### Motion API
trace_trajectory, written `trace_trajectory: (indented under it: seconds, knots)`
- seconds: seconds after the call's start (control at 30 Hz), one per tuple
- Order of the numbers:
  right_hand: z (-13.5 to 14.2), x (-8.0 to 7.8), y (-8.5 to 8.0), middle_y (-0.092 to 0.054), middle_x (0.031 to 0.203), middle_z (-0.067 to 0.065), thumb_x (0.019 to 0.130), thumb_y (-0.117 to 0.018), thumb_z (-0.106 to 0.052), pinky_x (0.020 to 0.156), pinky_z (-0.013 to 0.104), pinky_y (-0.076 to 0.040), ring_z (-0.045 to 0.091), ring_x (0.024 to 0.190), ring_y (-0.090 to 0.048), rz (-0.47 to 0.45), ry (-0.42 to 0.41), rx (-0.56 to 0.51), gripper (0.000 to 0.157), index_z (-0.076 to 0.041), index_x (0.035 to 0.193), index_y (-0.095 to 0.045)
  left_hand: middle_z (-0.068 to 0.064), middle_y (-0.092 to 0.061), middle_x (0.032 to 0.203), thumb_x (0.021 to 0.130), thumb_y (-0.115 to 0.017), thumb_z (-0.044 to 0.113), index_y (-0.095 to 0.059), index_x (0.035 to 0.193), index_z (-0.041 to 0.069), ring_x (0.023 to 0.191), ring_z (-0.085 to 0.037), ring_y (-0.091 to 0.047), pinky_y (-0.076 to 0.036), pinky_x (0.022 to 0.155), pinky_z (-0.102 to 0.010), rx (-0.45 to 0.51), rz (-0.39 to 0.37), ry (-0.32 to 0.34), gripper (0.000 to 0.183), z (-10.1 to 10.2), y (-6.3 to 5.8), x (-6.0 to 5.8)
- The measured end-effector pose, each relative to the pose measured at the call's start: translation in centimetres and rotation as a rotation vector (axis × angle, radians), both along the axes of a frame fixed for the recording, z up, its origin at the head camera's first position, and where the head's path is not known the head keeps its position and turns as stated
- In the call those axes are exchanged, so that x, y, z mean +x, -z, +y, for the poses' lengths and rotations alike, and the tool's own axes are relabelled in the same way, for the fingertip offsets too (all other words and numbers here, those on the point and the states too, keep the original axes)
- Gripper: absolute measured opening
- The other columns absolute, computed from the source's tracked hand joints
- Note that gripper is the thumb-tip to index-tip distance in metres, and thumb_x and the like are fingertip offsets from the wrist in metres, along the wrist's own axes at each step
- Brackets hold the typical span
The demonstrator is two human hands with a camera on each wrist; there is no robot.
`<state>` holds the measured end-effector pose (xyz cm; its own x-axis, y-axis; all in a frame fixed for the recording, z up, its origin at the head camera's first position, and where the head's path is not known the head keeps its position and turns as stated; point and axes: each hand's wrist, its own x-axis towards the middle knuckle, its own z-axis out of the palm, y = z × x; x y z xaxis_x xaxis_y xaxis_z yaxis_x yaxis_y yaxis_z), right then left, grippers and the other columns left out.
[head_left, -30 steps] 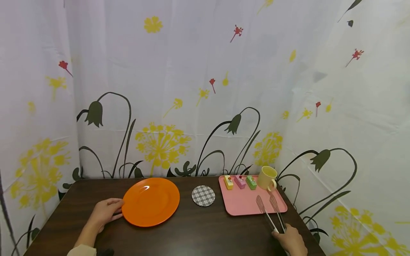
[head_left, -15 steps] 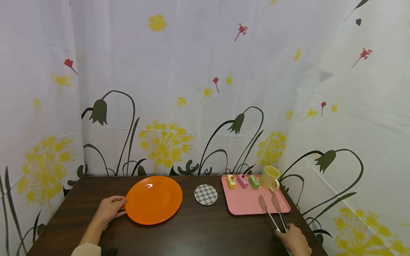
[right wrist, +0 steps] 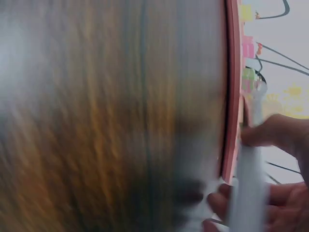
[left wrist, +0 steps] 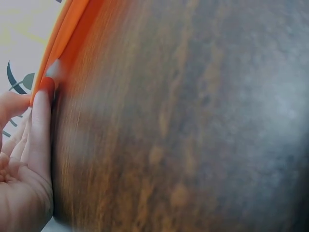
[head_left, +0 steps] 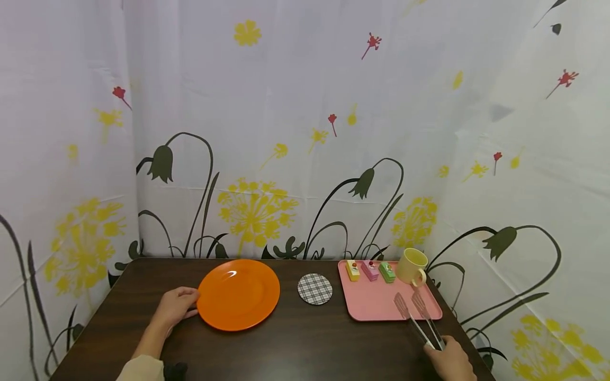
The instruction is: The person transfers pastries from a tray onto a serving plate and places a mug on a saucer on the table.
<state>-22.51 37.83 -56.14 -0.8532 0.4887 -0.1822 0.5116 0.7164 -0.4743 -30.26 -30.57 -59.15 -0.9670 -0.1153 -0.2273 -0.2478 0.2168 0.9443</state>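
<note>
At the left of the head view, my left hand [head_left: 176,308] pinches the near-left rim of an orange plate [head_left: 238,295]. In the left wrist view its thumb [left wrist: 12,104] lies over the rim and a finger is under it, close to the wood. My right hand [head_left: 451,360] grips metal tongs [head_left: 419,326] at the lower right. Their two slotted ends stand apart over the near part of a pink tray [head_left: 369,307]. Yellow, pink and green toy cake slices [head_left: 369,270] line the tray's far side, beside a yellow mug [head_left: 411,265].
A round, checked coaster [head_left: 315,289] lies between the plate and the tray on the dark wooden table [head_left: 295,349]. A white curtain [head_left: 305,106] with printed flowers hangs behind and along both sides.
The whole head view has shifted, so table and things appear farther right. Both hands keep their places: the left at the plate's rim, the right with the tongs over the tray.
</note>
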Motion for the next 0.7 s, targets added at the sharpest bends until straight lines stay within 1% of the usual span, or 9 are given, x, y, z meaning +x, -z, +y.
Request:
trace_trajectory:
  seconds: [0.1, 0.17, 0.27, 0.37, 0.47, 0.6, 0.7]
  knots:
    - [-0.2, 0.1, -0.3, -0.067, 0.108, 0.032, 0.089, -0.073, -0.042, 0.074, 0.062, -0.051, 0.048, 0.093, -0.063, 0.052, 0.022, -0.035, 0.076, 0.011, 0.14, -0.051, -0.036, -0.061, 0.137, 0.113, -0.056, 0.024, -0.051, 0.142, -0.015, 0.103, -0.014, -0.072, -0.067, 0.084, -0.029, -0.006, 0.009, -0.007, 0.049, 0.2, 0.0, -0.1]
    - [-0.3, 0.0, -0.4, -0.067, 0.104, 0.029, 0.089, -0.071, -0.043, 0.07, 0.057, -0.051, 0.043, 0.088, -0.062, 0.071, 0.025, -0.051, 0.077, 0.01, 0.14, -0.051, -0.037, -0.061, 0.138, 0.112, -0.056, 0.024, -0.051, 0.142, -0.015, 0.103, -0.015, -0.072, -0.067, 0.083, -0.028, -0.012, 0.008, -0.015, 0.049, 0.2, 0.1, 0.0]
    - [-0.6, -0.4, -0.5, -0.067, 0.105, 0.026, 0.09, -0.07, -0.046, 0.068, 0.054, -0.051, 0.04, 0.087, -0.061, 0.086, -0.007, -0.065, 0.078, 0.008, 0.143, -0.051, -0.037, -0.063, 0.137, 0.112, -0.056, 0.023, -0.052, 0.141, -0.015, 0.102, -0.014, -0.073, -0.067, 0.082, -0.027, -0.015, 0.013, -0.032, 0.048, 0.3, 0.1, 0.0]
    - [-0.8, -0.7, -0.6, -0.069, 0.112, 0.026, 0.093, -0.071, -0.049, 0.068, 0.055, -0.053, 0.04, 0.092, -0.063, 0.105, -0.048, -0.073, 0.078, 0.005, 0.146, -0.052, -0.034, -0.066, 0.134, 0.111, -0.057, 0.023, -0.053, 0.141, -0.015, 0.099, -0.012, -0.073, -0.067, 0.08, -0.026, -0.009, 0.02, -0.048, 0.049, 0.4, 0.3, 0.1]
    - [-1.2, -0.9, -0.8, -0.069, 0.118, 0.028, 0.094, -0.072, -0.05, 0.068, 0.054, -0.054, 0.04, 0.095, -0.064, 0.15, -0.083, -0.078, 0.077, 0.003, 0.147, -0.053, -0.029, -0.071, 0.128, 0.111, -0.058, 0.022, -0.054, 0.141, -0.015, 0.095, -0.009, -0.072, -0.066, 0.078, -0.025, -0.002, 0.02, -0.068, 0.048, 0.5, 0.5, 0.0]
    - [-1.7, -1.3, -1.2, -0.07, 0.114, 0.028, 0.095, -0.075, -0.043, 0.066, 0.043, -0.051, 0.035, 0.09, -0.064, 0.229, -0.134, -0.083, 0.072, 0.007, 0.143, -0.056, -0.027, -0.071, 0.126, 0.11, -0.058, 0.021, -0.055, 0.14, -0.015, 0.093, -0.009, -0.071, -0.066, 0.078, -0.025, 0.003, 0.011, -0.081, 0.047, 0.6, 0.8, -0.2]
    - [-2.2, -1.8, -1.2, -0.071, 0.11, 0.026, 0.095, -0.077, -0.04, 0.064, 0.038, -0.048, 0.031, 0.086, -0.063, 0.249, -0.173, -0.086, 0.069, 0.009, 0.14, -0.057, -0.03, -0.067, 0.13, 0.109, -0.058, 0.022, -0.056, 0.141, -0.013, 0.093, -0.01, -0.07, -0.066, 0.078, -0.026, -0.012, -0.001, -0.098, 0.048, 0.6, 0.8, -0.3]
